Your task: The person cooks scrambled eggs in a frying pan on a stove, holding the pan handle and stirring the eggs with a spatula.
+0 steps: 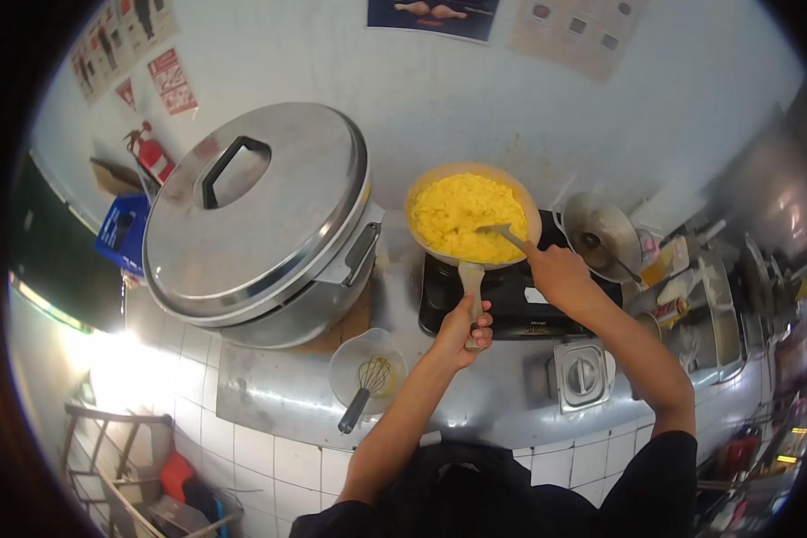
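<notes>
My left hand [463,333] is wrapped around the pale handle of a frying pan [533,215]. Yellow scrambled eggs [453,204] fill most of the pan, which rests over the left side of a black gas stove [435,300]. In my right hand [558,276] is a grey spatula [502,231], its blade down in the eggs at the pan's right side. Fingers hide the spatula's grip. Below and left of my left hand, a clear bowl [342,359] holds a whisk [373,375] and a little yellow liquid.
A large lidded metal pot [278,233] stands close on the left. On the stove's right side sits a wok [592,215] with a ladle in it. A lidded steel container [583,375] lies near the counter's front edge [278,426]. Bottles and tubs crowd the right.
</notes>
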`<state>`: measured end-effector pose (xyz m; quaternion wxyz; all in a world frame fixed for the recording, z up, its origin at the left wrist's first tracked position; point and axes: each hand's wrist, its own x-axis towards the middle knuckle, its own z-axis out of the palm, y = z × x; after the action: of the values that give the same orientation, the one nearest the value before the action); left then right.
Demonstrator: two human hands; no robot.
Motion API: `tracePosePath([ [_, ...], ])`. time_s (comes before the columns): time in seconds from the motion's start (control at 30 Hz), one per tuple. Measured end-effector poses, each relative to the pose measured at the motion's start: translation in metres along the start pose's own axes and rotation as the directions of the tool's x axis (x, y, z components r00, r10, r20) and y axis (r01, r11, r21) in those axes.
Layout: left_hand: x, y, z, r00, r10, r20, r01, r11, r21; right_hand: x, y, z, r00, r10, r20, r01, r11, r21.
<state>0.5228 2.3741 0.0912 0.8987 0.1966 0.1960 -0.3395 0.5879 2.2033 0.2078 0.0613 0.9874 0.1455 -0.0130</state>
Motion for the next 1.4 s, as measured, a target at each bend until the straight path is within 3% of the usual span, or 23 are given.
tracePosePath([
  [0.07, 0.001, 0.000, 0.001, 1.000, 0.001, -0.006, -0.001, 1.000, 0.017, -0.001, 0.005, -0.011, 0.997, -0.005, 0.082, 0.002, 1.000, 0.030],
  [0.17, 0.000, -0.002, 0.000, 1.000, 0.006, -0.017, -0.006, 0.999, 0.038, 0.033, 0.031, 0.002, 0.997, -0.040, -0.063, 0.049, 0.987, 0.153],
  [0.3, 0.001, 0.003, 0.001, 1.000, -0.006, 0.002, 0.006, 0.999, 0.042, 0.093, 0.033, 0.078, 0.973, 0.089, -0.212, -0.038, 0.971, 0.234],
  [0.4, 0.000, 0.004, 0.000, 1.000, -0.021, 0.021, 0.020, 0.999, 0.047, 0.062, -0.010, 0.080, 0.993, 0.027, -0.113, -0.005, 0.982, 0.189],
  [0.5, -0.002, 0.004, 0.002, 1.000, -0.015, 0.000, 0.015, 1.000, 0.007, 0.018, -0.007, 0.025, 0.999, -0.037, 0.023, 0.032, 0.983, 0.179],
  [0.6, -0.003, 0.004, 0.005, 1.000, -0.015, -0.009, 0.015, 0.999, -0.030, -0.013, 0.009, -0.013, 1.000, -0.007, -0.026, 0.012, 0.982, 0.190],
  [0.73, -0.004, 0.002, 0.007, 1.000, -0.024, -0.008, 0.024, 0.999, -0.034, -0.001, 0.028, 0.010, 0.967, 0.214, -0.137, -0.180, 0.958, 0.223],
  [0.87, 0.000, 0.004, -0.002, 0.998, -0.054, 0.033, 0.054, 0.999, 0.002, 0.071, 0.046, 0.102, 0.934, 0.336, -0.123, -0.284, 0.905, 0.317],
  [0.97, 0.004, 0.012, -0.003, 0.992, -0.105, 0.068, 0.106, 0.994, -0.015, 0.097, 0.029, 0.121, 0.989, 0.141, -0.043, -0.124, 0.952, 0.280],
  [1.07, 0.002, 0.015, -0.007, 0.989, -0.126, 0.080, 0.129, 0.991, -0.043, 0.039, -0.009, 0.054, 0.998, 0.043, 0.039, -0.051, 0.974, 0.219],
  [1.17, -0.002, 0.013, 0.000, 0.995, -0.088, 0.049, 0.090, 0.995, -0.045, 0.007, -0.005, -0.004, 0.986, 0.052, 0.155, -0.060, 0.997, 0.049],
  [1.27, -0.003, 0.007, 0.003, 0.997, -0.076, 0.005, 0.076, 0.996, -0.050, 0.023, 0.030, -0.003, 0.972, -0.093, -0.215, 0.079, 0.994, -0.069],
  [1.4, -0.002, 0.008, -0.002, 0.997, -0.075, 0.032, 0.076, 0.997, -0.031, 0.106, 0.069, 0.014, 0.979, -0.167, -0.117, 0.166, 0.986, -0.016],
])
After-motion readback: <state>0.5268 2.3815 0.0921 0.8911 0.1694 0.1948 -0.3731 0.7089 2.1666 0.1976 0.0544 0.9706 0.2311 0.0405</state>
